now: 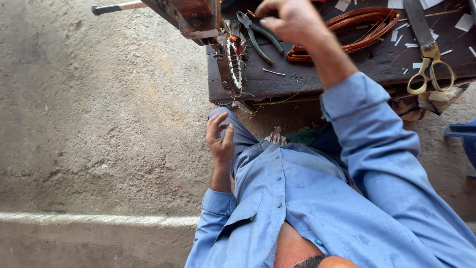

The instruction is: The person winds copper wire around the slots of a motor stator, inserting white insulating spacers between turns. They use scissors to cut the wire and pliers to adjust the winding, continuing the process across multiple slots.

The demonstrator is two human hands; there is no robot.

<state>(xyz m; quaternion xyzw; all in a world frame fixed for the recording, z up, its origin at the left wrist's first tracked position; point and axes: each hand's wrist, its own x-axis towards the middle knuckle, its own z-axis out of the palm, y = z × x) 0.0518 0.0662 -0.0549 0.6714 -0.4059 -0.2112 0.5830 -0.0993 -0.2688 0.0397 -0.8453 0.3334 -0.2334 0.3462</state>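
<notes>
Nearest the camera is my blue shirt point(317, 198), open at the collar, with both sleeves running up the frame toward the work. My left hand point(220, 139) hangs low at the near left over my knee, fingers loosely curled and grasping nothing. My right hand point(290, 20) is raised at the far centre above the dark wooden bench point(277, 82), fingers bunched as if pinching something; whether it holds anything I cannot tell. Just left of and below that hand lie the green-handled pliers point(258, 34), their long axis slanting from far left to near right, so the right hand is much the nearer of the two. Left of the pliers, at the bench's edge, stands the toothed stator core with copper winding point(233, 62), long axis near to far. Right of the hand lies a coil of copper wire point(347, 27), and farther right the brass-handled scissors point(426, 54) amid paper scraps point(465, 22). A hammer handle point(116, 7) juts at far left over the concrete floor point(99, 124).
</notes>
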